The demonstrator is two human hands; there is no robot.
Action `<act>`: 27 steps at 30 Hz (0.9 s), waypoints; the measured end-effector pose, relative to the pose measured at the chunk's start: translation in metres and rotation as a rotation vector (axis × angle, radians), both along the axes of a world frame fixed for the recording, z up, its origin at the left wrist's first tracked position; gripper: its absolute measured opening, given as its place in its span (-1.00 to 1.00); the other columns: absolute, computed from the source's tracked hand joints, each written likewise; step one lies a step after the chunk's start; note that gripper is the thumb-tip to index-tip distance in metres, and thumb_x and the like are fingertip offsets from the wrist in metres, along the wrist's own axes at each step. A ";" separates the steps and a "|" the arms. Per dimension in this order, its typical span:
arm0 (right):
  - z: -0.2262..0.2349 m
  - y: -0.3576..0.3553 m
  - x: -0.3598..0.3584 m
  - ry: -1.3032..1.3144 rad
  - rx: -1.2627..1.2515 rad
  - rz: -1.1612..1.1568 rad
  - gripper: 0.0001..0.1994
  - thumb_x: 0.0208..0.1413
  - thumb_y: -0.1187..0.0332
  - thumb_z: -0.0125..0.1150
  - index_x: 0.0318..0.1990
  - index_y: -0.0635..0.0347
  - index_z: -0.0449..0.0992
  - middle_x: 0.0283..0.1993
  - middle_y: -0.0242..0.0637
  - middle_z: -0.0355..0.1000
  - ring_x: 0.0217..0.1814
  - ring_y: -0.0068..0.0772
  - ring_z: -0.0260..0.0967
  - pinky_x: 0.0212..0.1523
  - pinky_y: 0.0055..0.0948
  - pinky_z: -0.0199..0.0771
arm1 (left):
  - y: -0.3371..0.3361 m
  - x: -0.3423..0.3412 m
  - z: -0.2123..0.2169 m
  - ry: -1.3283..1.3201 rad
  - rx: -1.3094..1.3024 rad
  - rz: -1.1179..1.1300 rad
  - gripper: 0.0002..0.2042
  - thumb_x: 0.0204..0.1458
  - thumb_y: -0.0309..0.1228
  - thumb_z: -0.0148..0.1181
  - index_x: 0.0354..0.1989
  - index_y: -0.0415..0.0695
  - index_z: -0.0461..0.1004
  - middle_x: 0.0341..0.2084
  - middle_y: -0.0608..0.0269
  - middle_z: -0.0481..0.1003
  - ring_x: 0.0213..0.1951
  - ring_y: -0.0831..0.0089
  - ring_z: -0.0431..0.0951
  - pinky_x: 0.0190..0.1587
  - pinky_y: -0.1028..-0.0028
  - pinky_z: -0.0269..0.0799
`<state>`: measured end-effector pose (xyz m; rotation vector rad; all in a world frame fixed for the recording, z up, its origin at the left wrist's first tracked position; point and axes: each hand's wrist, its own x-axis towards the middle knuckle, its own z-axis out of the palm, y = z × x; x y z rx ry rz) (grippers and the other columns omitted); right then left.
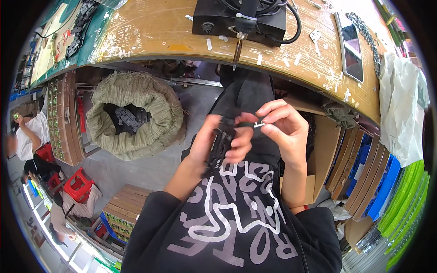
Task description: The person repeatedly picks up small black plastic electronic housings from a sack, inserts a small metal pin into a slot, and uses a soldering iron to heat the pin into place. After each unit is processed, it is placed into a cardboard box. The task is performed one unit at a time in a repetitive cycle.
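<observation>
Gripping a black part [221, 143] at the centre of the frame, the left hand [201, 141] has its fingers wrapped around it; the part is tilted and blurred, so its details cannot be told. Just to its right, the right hand [290, 129] pinches a small white piece [259, 124] between thumb and fingertips, the other fingers loosely curled. Whether piece and part touch cannot be told.

The step in hand looks like small handwork joining or parting these two; which, one frame cannot settle. Either way, the next move seems to call for a steady left hold and a light, well-aimed right pinch, since the piece could easily slip.

At left of centre, a sack [136, 84] holds similar dark parts [128, 117]. Across the top, white scraps [297, 59] lie on the table [150, 38], with a phone [351, 48] at upper right.
</observation>
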<state>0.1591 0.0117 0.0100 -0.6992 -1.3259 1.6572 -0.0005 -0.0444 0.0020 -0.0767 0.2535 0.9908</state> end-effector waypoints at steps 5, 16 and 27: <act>-0.013 -0.002 0.003 0.011 -0.095 -0.082 -0.89 -0.15 0.64 0.13 -0.41 0.32 0.38 -0.26 -0.19 0.33 -0.19 -0.45 0.28 -0.14 -0.50 0.27 | -0.001 -0.004 -0.004 0.329 0.138 0.251 -0.32 -0.03 0.20 -0.46 -0.09 -0.24 0.14 -0.68 0.39 0.04 -0.73 0.64 0.00 -0.73 0.66 -0.10; -0.025 -0.019 -0.001 0.089 -0.272 -0.076 -0.90 -0.14 0.64 0.13 -0.41 0.32 0.38 -0.26 -0.21 0.30 -0.22 -0.50 0.28 -0.19 -0.56 0.31 | 0.001 0.000 -0.008 0.975 0.329 0.483 -0.51 -0.11 -0.04 -0.21 -0.16 -0.23 0.19 -0.49 0.24 0.23 -0.49 0.52 0.24 -0.43 0.58 0.18; -0.024 -0.015 -0.001 0.208 -0.313 -0.158 -0.89 -0.16 0.63 0.14 -0.46 0.25 0.37 -0.21 -0.26 0.27 -0.21 -0.52 0.23 -0.16 -0.53 0.24 | -0.006 0.000 0.000 0.925 0.269 0.564 -0.48 -0.18 -0.46 0.04 0.02 -0.15 0.03 -0.22 0.00 0.23 -0.29 0.24 0.43 -0.36 0.19 0.52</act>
